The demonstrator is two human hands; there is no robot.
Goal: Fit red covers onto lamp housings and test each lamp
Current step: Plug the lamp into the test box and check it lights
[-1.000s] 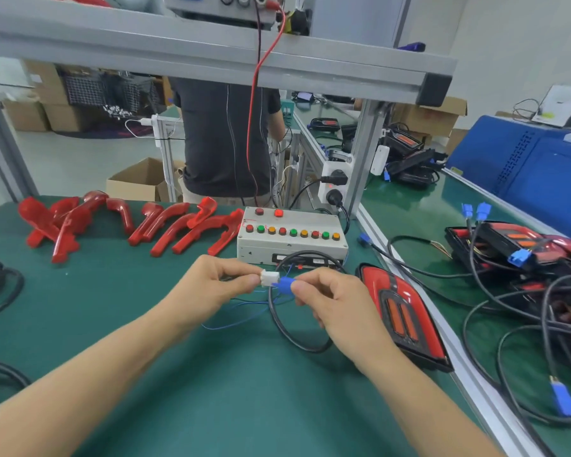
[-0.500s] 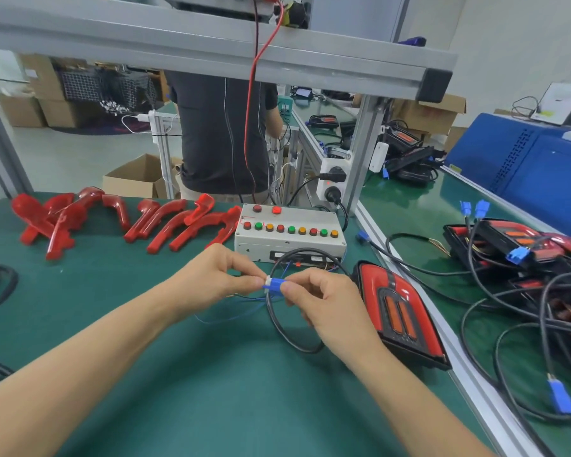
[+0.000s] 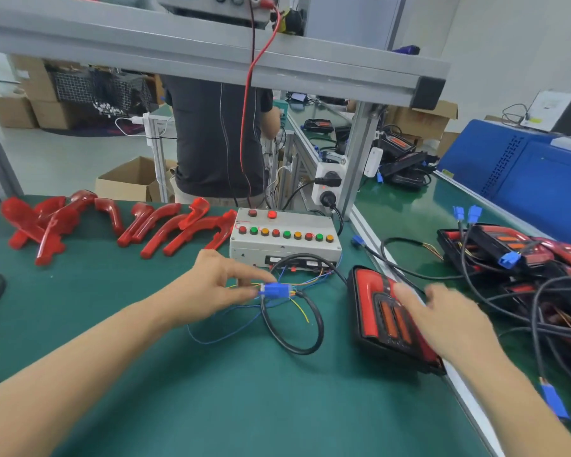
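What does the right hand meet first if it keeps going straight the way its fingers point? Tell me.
Probably the lamp: the right hand is blurred above its right side, fingers aimed up-left across its red cover. How high the hand hovers is unclear.

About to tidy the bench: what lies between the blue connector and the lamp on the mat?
In the head view, between the blue connector and the lamp lie a black cable loop, thin coloured wires and bare green mat.

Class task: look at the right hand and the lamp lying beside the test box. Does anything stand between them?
Nothing visible does. The right hand, fingers spread and blurred, is over the lamp's right edge; contact cannot be judged.
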